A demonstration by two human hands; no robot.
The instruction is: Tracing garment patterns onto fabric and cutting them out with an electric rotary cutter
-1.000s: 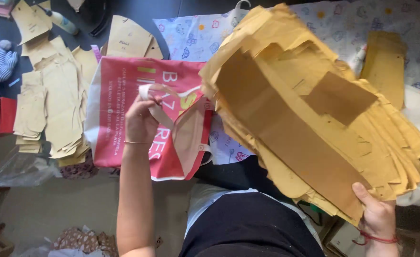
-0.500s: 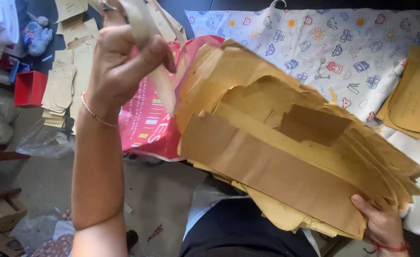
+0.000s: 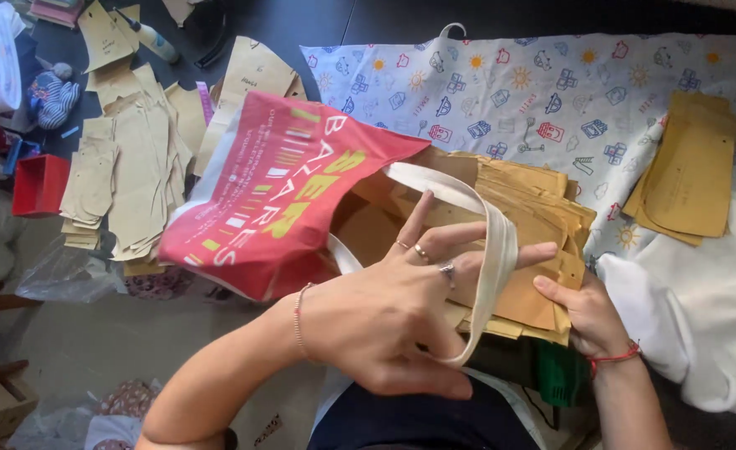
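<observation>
Spreading my left hand (image 3: 393, 321) at centre frame, fingers hooked through the white bag handle (image 3: 493, 250); my right hand (image 3: 589, 317) grips the brown paper stack (image 3: 518, 225).

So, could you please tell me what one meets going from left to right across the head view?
Red box → tan pattern pieces → red bag → left hand → right hand → yellow card stack.
</observation>
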